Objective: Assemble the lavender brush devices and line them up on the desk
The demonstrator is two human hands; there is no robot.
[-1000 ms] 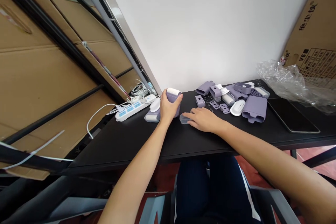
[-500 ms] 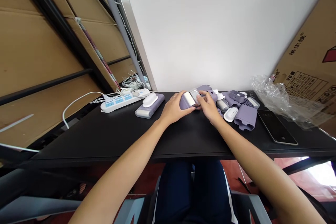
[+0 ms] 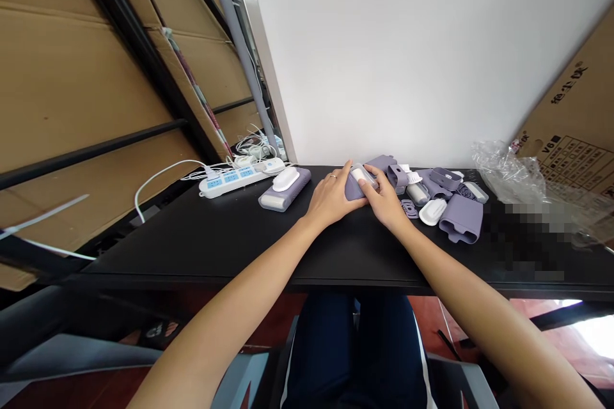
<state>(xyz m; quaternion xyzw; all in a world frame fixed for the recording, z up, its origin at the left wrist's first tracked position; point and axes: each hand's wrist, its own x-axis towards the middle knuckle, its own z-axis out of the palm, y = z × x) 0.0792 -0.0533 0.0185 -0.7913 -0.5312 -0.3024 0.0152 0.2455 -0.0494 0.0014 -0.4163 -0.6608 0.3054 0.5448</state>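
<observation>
Both hands meet over a purple case with a white roller-like piece at its end, held just above the black table. My left hand wraps round the case from the left, a ring on one finger. On the right side, my right hand grips the clear cover, which now lies over the white piece. To the left rests a similar purple unit with a clear end and a white oval brush on top. The underside of the held case is hidden.
Right of my hands lies a pile of purple sleeves, white oval brushes and clear-capped pieces. A white power strip with cables stands at the left. Crumpled plastic wrap and a cardboard box are at the right.
The clear cover has moved left from beside the white piece to over it, pushed by my right hand. The view has shifted slightly to the left.
</observation>
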